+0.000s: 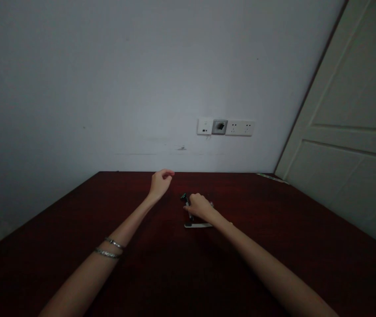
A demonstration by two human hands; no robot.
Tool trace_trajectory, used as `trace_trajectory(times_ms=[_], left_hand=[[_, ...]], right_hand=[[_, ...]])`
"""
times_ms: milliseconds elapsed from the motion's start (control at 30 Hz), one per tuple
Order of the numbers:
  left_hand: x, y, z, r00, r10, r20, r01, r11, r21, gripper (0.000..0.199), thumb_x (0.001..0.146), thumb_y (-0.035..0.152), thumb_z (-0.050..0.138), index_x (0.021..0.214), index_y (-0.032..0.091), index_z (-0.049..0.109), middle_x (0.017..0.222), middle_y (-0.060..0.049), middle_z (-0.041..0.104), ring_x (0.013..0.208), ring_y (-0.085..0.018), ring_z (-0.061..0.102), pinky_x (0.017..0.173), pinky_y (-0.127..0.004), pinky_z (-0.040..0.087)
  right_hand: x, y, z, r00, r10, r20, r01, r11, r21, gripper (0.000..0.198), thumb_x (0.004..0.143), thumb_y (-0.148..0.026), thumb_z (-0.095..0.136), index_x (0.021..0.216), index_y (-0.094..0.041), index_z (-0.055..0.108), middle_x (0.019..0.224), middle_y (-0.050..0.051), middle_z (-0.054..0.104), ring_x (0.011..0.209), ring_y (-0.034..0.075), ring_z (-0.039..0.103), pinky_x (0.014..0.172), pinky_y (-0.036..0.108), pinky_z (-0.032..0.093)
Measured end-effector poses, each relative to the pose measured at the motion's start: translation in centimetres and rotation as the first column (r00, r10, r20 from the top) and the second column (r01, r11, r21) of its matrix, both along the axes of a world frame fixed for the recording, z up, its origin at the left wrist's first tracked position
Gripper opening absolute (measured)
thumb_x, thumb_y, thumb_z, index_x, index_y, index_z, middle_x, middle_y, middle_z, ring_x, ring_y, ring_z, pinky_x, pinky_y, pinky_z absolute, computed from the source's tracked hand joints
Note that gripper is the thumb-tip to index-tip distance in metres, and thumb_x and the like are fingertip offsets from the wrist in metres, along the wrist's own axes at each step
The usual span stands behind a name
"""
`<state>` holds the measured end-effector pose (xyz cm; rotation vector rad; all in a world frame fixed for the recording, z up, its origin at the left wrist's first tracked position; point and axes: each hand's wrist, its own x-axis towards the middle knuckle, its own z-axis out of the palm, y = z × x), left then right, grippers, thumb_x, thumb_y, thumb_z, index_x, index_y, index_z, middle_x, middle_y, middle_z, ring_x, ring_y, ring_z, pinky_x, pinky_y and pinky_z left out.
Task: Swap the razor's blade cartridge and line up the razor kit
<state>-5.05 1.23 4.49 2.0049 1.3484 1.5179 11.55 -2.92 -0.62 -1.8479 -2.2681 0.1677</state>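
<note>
dark red tabletop [257, 202] bears what looks like a razor [184, 198] near its middle, the handle seemingly pinched by the curled right hand [199, 206]; handling it seems the step in hand, and the next move calls for a steady hold clear of the pale, dark-tipped strip [198, 225] just nearer, its right end hidden; the left hand [160, 182], loosely curled around nothing visible, is apart, left and farther off; wall sockets [240, 128] sit beyond, right, out of the way
</note>
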Motion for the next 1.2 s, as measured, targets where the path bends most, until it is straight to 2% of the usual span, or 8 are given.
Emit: trace_trajectory(times_ms=[233, 467, 567, 667, 767, 900, 1033, 1200], left_hand=[[0.0, -0.3, -1.0, 0.998, -0.003, -0.061, -0.002, 0.997, -0.076, 0.025, 0.067, 0.006, 0.046, 0.077, 0.015, 0.067, 0.083, -0.005, 0.069, 0.081, -0.016, 0.063, 0.081, -0.030, 0.048], [1.9, -1.1, -1.9, 0.988, -0.042, -0.146, 0.034, 0.998, -0.055, 0.023, 0.071, 0.011, 0.046, 0.080, 0.016, 0.067, 0.084, -0.003, 0.069, 0.082, -0.017, 0.063, 0.080, -0.029, 0.047], [2.8, -1.0, -2.9, 0.957, -0.172, -0.232, 0.158, 0.984, -0.077, 0.021, 0.076, 0.021, 0.048, 0.088, 0.016, 0.065, 0.092, -0.005, 0.068, 0.086, -0.017, 0.062, 0.083, -0.029, 0.046], [3.8, -0.7, -4.4, 0.856, -0.355, -0.376, 0.309, 0.934, -0.180, 0.030, 0.075, 0.031, 0.055, 0.099, 0.015, 0.062, 0.104, -0.008, 0.065, 0.096, -0.020, 0.059, 0.088, -0.031, 0.044], [4.8, -0.3, -5.7, 0.770, -0.422, -0.479, 0.337, 0.906, -0.257, 0.044, 0.071, 0.036, 0.060, 0.109, 0.012, 0.058, 0.113, -0.012, 0.060, 0.104, -0.023, 0.056, 0.093, -0.034, 0.040], [6.1, -0.3, -6.5, 0.708, -0.458, -0.539, 0.362, 0.889, -0.280, 0.053, 0.070, 0.038, 0.061, 0.115, 0.010, 0.054, 0.119, -0.015, 0.056, 0.110, -0.024, 0.051, 0.097, -0.035, 0.036], [7.2, -0.1, -6.7, 0.680, -0.484, -0.551, 0.380, 0.875, -0.300, 0.058, 0.068, 0.036, 0.063, 0.118, 0.012, 0.051, 0.122, -0.014, 0.053, 0.112, -0.025, 0.049, 0.096, -0.036, 0.036], [8.2, 0.5, -7.5, 0.648, -0.497, -0.577, 0.391, 0.867, -0.308, 0.063, 0.067, 0.038, 0.063, 0.121, 0.010, 0.048, 0.122, -0.015, 0.052, 0.111, -0.025, 0.049, 0.096, -0.035, 0.036]], right_hand=[[-0.9, -0.1, -0.6, 1.000, -0.021, 0.008, 0.021, 1.000, 0.015, 0.026, 0.073, -0.020, 0.053, 0.093, -0.011, 0.067, 0.094, 0.020, 0.067, 0.087, 0.030, 0.064, 0.069, 0.033, 0.047], [-0.1, -0.2, 0.2, 0.998, -0.049, -0.027, 0.050, 0.998, 0.048, 0.026, 0.074, -0.023, 0.054, 0.093, -0.011, 0.067, 0.093, 0.020, 0.067, 0.086, 0.028, 0.064, 0.070, 0.031, 0.046], [3.2, 0.2, 1.1, 0.992, -0.116, -0.044, 0.118, 0.991, 0.062, 0.027, 0.075, -0.027, 0.054, 0.092, -0.012, 0.067, 0.094, 0.019, 0.067, 0.087, 0.026, 0.064, 0.069, 0.029, 0.045], [8.4, 0.4, 1.8, 0.974, -0.218, -0.056, 0.222, 0.972, 0.071, 0.028, 0.076, -0.029, 0.052, 0.093, -0.012, 0.067, 0.094, 0.019, 0.066, 0.088, 0.026, 0.063, 0.070, 0.029, 0.044], [14.1, 0.1, 1.9, 0.942, -0.330, -0.060, 0.334, 0.941, 0.060, 0.030, 0.076, -0.030, 0.052, 0.096, -0.014, 0.067, 0.093, 0.018, 0.067, 0.088, 0.026, 0.064, 0.069, 0.029, 0.044], [20.1, -1.1, 1.1, 0.888, -0.457, -0.050, 0.459, 0.887, 0.040, 0.031, 0.075, -0.029, 0.051, 0.096, -0.013, 0.067, 0.095, 0.019, 0.066, 0.089, 0.028, 0.063, 0.068, 0.030, 0.044], [23.3, -1.9, -0.2, 0.857, -0.514, -0.031, 0.515, 0.857, 0.020, 0.032, 0.074, -0.029, 0.053, 0.098, -0.014, 0.067, 0.098, 0.019, 0.066, 0.091, 0.030, 0.062, 0.069, 0.032, 0.045], [24.5, -2.0, -1.5, 0.840, -0.543, -0.006, 0.543, 0.840, -0.005, 0.030, 0.073, -0.030, 0.054, 0.095, -0.015, 0.068, 0.096, 0.016, 0.066, 0.090, 0.029, 0.063, 0.069, 0.032, 0.045]])
